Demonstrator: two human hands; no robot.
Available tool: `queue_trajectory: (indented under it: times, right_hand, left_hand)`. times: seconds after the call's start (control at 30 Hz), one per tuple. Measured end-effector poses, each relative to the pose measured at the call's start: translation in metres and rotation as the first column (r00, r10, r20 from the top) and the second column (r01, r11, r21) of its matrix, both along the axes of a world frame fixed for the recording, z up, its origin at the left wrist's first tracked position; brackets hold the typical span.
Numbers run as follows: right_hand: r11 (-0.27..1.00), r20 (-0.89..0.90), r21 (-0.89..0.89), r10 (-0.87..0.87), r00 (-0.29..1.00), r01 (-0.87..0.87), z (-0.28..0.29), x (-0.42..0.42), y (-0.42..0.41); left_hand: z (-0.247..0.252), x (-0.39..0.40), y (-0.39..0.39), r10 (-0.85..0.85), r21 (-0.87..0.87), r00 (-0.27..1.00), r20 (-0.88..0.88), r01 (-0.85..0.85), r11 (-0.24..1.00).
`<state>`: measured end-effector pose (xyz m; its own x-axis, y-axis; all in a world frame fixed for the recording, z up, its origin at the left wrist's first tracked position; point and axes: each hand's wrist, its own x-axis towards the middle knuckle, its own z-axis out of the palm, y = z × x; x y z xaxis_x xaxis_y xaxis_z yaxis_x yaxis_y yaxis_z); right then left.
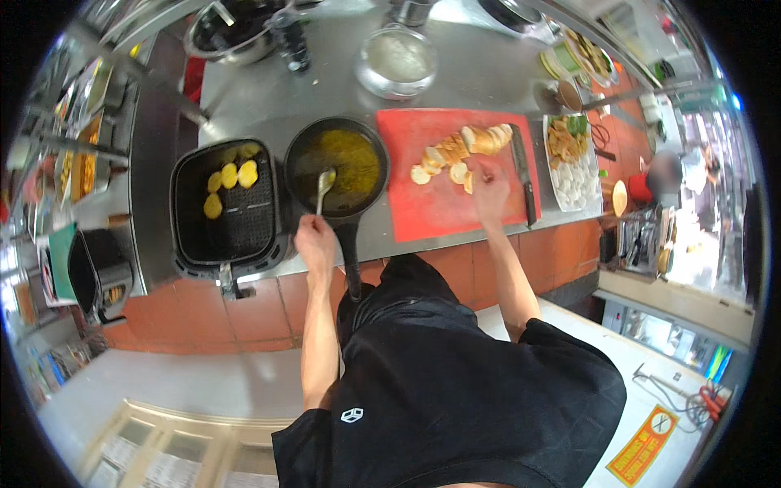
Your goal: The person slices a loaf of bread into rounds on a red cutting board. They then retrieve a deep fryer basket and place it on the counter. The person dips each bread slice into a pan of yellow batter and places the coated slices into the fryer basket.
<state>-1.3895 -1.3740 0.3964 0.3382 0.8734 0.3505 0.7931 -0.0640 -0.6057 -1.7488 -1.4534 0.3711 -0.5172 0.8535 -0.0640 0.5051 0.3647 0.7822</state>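
My left hand point(315, 238) is closed on the handle of a spoon point(326, 183), whose bowl rests in the yellow oily liquid of a black frying pan point(293, 161). Blurred, my right hand point(491, 192) hovers over the red cutting board point(421, 213), beside bread slices point(459, 173); whether it holds anything cannot be told. Behind it lies a partly sliced baguette point(482, 140), with a black-handled knife point(529, 195) at the board's right edge. Left of the pan stands a black air fryer basket point(183, 226) holding several yellow-coated slices point(229, 175).
A metal bowl point(399, 64) stands behind the pan and board. A white tray of food point(573, 183) is at the right, and a large metal pot point(229, 36) at the back left. The pan's handle juts past the counter's front edge. Another person point(656, 177) is far right.
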Motion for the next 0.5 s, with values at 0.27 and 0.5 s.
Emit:
queue_trajectory:
  times: [0.27, 0.5]
  right_hand:
    - [0.994, -0.090, -0.107, -0.044, 0.995, 0.034, -0.061, 0.100, -0.057]
    - [0.999, -0.032, -0.048, -0.024, 0.999, 0.023, -0.069, 0.095, -0.051]
  left_hand:
    - [-0.005, 0.015, 0.014, -0.095, -0.119, 0.968, -0.230, 0.069, 0.991]
    - [-0.011, 0.025, 0.016, -0.123, -0.125, 0.943, -0.310, 0.088, 0.988]
